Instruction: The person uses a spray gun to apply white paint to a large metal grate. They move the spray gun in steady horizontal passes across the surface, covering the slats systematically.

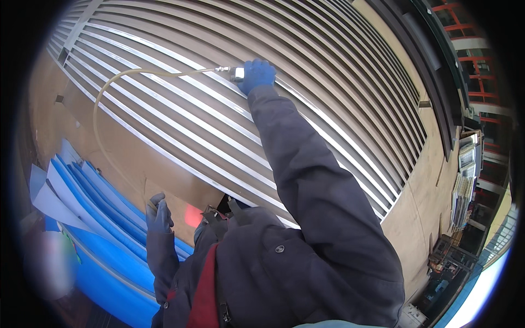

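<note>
My right hand [259,75], in a blue glove, reaches out over a large panel of parallel metal slats [208,109]. It grips an air tool [237,74] with a pale metal body; most of the tool is hidden under the fingers, so its exact kind does not show. From a metal coupling on the tool, a yellowish air hose [136,71] loops left and back down toward me. Near my body, my left hand [159,214] in a grey-blue glove is closed around the lower part of that hose.
The slat panel lies on a brown board surface [131,153]. Blue and white curved sheets [104,202] are stacked at the lower left. Long dark bars [437,71] run along the far right edge. Beyond them, framed pieces [465,180] lean together near red metal framework [478,82].
</note>
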`<state>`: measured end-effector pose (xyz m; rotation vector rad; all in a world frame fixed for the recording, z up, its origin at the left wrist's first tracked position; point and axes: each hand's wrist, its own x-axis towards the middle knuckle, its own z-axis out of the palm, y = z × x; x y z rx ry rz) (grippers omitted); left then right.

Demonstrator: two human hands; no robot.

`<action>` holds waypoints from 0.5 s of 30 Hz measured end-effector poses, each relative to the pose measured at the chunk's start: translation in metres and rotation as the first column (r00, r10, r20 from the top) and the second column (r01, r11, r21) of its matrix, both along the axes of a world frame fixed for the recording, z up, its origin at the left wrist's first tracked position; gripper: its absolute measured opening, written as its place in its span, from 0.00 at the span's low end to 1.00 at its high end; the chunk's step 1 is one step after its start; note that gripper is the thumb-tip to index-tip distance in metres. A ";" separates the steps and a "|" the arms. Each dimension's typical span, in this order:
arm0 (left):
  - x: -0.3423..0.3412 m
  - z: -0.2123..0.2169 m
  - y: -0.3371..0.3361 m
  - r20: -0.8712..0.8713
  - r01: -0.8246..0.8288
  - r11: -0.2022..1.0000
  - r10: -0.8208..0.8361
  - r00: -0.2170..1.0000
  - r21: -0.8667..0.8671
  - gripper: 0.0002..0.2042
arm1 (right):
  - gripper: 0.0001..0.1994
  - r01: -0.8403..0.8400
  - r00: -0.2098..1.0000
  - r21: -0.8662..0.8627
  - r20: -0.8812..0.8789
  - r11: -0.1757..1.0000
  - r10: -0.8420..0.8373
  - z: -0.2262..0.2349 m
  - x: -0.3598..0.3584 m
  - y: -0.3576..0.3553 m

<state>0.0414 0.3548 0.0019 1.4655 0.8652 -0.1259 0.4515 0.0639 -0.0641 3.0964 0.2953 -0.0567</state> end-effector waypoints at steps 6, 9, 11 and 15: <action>-0.002 -0.007 -0.015 0.003 0.058 0.998 -0.058 0.998 -0.007 0.15 | 0.31 0.135 0.990 -0.012 -0.038 0.991 -0.136 0.001 -0.048 -0.086; 0.008 -0.012 -0.029 0.001 0.122 0.991 -0.122 0.993 -0.054 0.14 | 0.32 0.212 0.977 -0.035 -0.026 0.977 -0.213 -0.003 -0.095 -0.155; 0.014 -0.013 -0.039 0.015 0.164 0.983 -0.163 0.986 -0.077 0.13 | 0.31 0.262 0.964 -0.017 0.060 0.965 -0.260 -0.002 -0.126 -0.196; 0.019 -0.012 -0.051 0.004 0.223 0.974 -0.223 0.975 -0.048 0.13 | 0.29 0.332 0.933 -0.008 0.150 0.943 -0.328 -0.003 -0.155 -0.239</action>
